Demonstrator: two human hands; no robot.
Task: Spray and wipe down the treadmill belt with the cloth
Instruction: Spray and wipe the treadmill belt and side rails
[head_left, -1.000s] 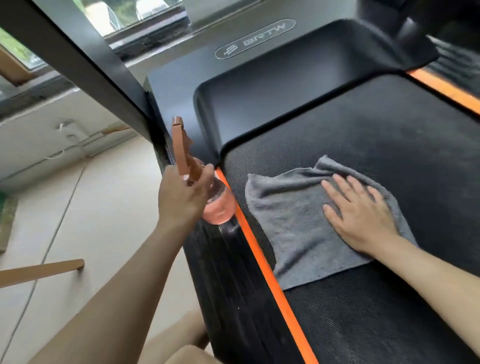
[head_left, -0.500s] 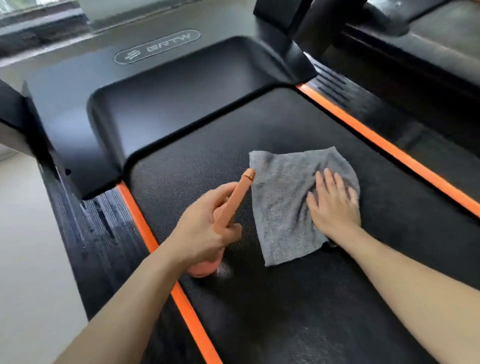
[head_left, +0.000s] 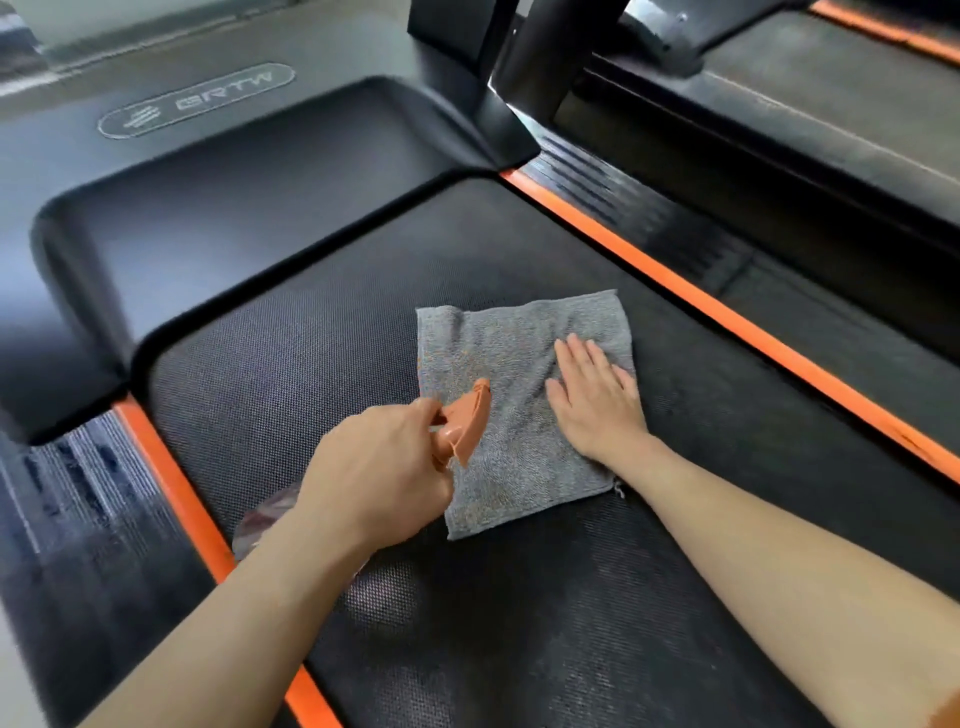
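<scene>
my left hand (head_left: 384, 467) is wrapped around the neck of the spray bottle (head_left: 465, 423). the orange head sticks out past the knuckles and the clear body shows under the wrist. my right hand (head_left: 592, 402) lies flat, fingers straight and together, pressing the cloth (head_left: 498, 343) onto the treadmill belt (head_left: 311, 364). key relation: the bottle's long axis runs from under the left wrist up and to the right, so the nozzle end sits over the cloth's left part, just left of the right hand. the cloth lies directly right of the left hand and reaches beyond the right fingertips. judgement: a spray from here would land on the cloth or the belt beyond it; the right hand is the nearer one for wiping
</scene>
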